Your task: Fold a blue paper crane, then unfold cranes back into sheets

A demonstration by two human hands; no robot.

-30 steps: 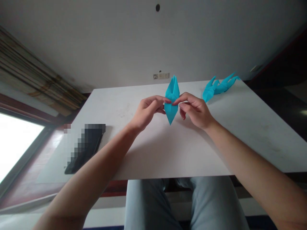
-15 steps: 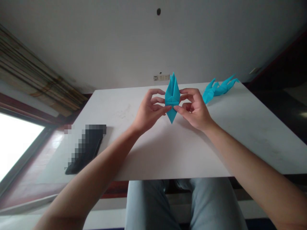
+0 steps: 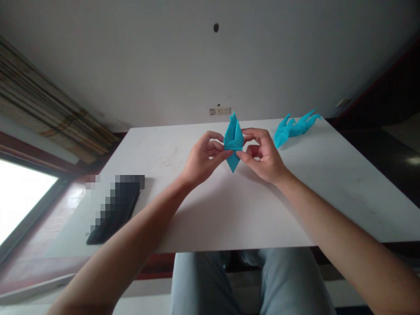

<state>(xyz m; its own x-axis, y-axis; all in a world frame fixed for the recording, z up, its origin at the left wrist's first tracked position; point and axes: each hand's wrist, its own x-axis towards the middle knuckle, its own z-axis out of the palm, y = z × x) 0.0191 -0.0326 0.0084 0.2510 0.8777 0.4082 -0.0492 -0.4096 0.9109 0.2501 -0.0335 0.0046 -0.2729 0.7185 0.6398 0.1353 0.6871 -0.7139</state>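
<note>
A folded blue paper figure (image 3: 233,142), diamond-shaped with two points up and one point down, is held above the white table (image 3: 229,205). My left hand (image 3: 201,158) pinches its left side with thumb and fingers. On the other side, my right hand (image 3: 262,155) pinches it the same way. Both hands are closed on the paper, a little above the table's middle.
Several finished blue paper figures (image 3: 293,127) lie at the table's far right. A dark flat object (image 3: 113,210), partly blurred, lies near the table's left edge. A wall with sockets (image 3: 219,111) is behind the table, a window at the left. My knees show below the table's near edge.
My fingers have shifted their pinch on the blue paper figure from a fingertip hold at its middle to a grip round both sides. The view has tilted slightly.
</note>
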